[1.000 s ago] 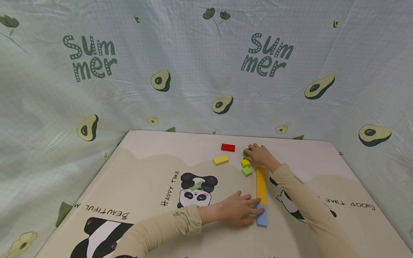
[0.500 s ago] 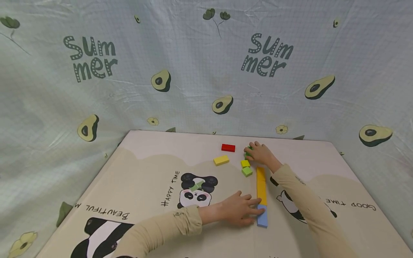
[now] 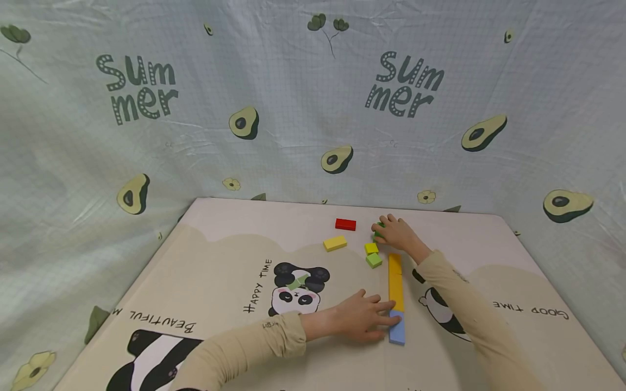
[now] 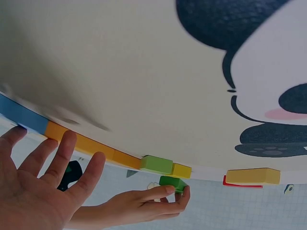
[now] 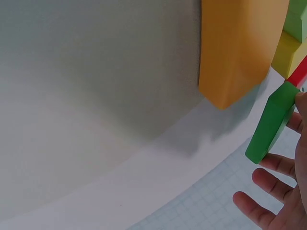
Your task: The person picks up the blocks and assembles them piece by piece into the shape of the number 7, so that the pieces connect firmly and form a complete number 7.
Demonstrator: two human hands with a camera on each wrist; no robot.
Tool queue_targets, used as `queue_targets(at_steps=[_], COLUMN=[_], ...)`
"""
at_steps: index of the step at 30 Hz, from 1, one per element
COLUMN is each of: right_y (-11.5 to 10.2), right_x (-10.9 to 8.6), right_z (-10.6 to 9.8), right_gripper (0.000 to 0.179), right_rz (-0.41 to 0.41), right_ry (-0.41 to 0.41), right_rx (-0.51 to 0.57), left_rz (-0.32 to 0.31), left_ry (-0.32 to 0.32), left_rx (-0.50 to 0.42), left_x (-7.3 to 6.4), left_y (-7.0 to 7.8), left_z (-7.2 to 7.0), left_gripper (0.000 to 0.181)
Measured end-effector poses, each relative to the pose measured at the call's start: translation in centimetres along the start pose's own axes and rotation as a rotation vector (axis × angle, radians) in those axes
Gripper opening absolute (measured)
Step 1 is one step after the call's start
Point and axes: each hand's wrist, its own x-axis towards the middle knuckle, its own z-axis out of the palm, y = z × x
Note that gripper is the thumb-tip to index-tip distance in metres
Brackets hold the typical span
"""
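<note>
Your right hand [image 3: 397, 235] pinches the green block [image 5: 271, 124] beyond the far end of the orange-and-blue row [image 3: 396, 288]; your left hand [image 3: 361, 320], fingers spread, touches its nearer part. Positioning seems in hand; the next move calls for a steady pinch, avoiding the small yellow block [image 3: 371, 248] and lime block [image 3: 374, 260] just nearer.

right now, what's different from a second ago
The right hand, pinching the dark green block, has shifted slightly to the right. The small yellow block seems to have turned a little. Nothing was visibly let go. The left hand at the blue block, the orange blocks and the red block stayed as they were.
</note>
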Motion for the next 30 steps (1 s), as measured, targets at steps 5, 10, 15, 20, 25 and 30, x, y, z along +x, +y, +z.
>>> queue_targets(at_steps=[5,10,15,20,25,30], right_y=[0.1,0.1,0.0,-0.1,-0.1,0.1], right_x=[-0.5,-0.9,-1.3,-1.7,-2.1,-2.5], right_z=[-0.2,-0.2,-0.4,-0.6,-0.6,-0.5], right_gripper=[0.021,0.025,0.031,0.032,0.033,0.034], right_rz=[-0.001,-0.007,-0.017,-0.029,-0.038,-0.039], right_ry=[0.011,0.009,0.007,-0.001,0.003,0.010], right_rx=[0.012,-0.004,-0.042,-0.077,-0.083,-0.072], left_rz=[-0.001,-0.002,-0.006,-0.007,-0.003,-0.001], left_ry=[0.000,-0.004,-0.009,-0.012,-0.002,0.014], left_rx=[0.015,0.013,-0.007,-0.026,-0.019,-0.009], left_x=[0.1,0.1,0.0,-0.1,-0.1,-0.2], left_y=[0.1,0.2,0.2,0.2,0.1,0.0], left_z=[0.1,0.0,-0.2,-0.2,-0.2,-0.2], left_gripper=[0.046,0.046,0.047,0.047,0.047,0.046])
